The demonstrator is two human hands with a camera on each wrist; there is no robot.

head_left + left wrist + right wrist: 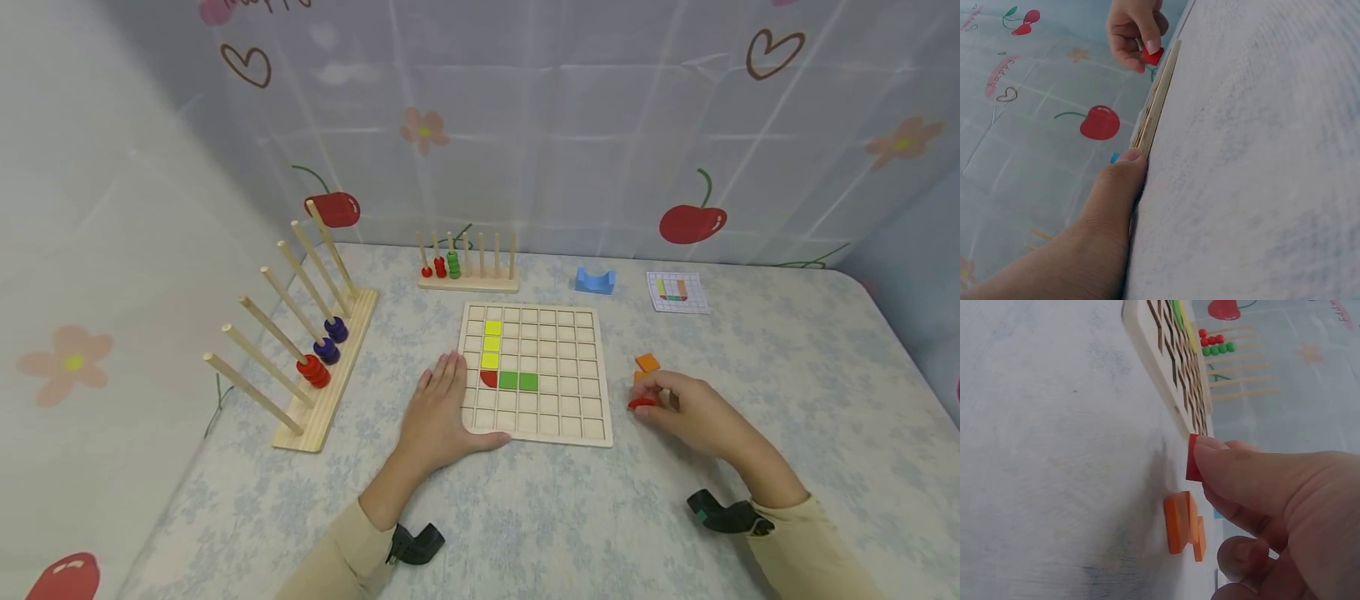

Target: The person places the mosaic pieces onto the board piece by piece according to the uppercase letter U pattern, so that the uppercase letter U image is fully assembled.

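A wooden grid board (570, 375) lies flat on the table. In its cells are three yellow tiles (491, 344), two green tiles (518, 381) and a red quarter-round tile (489, 379). My left hand (438, 417) rests at the board's lower left corner, fingers straight along the left side and thumb along the near edge. Off the board's right side, my right hand (693, 412) pinches a red tile (1194, 457) between thumb and fingers, just above the table. Orange tiles (1177, 522) lie beside that hand, partly covered by it in the head view.
On the left stands a large peg rack (322, 375) with red and purple rings. Behind the board are a small peg rack (468, 283) with red and green beads, a blue holder (595, 282) and a printed pattern card (678, 292). A patterned curtain (540, 150) hangs behind the table.
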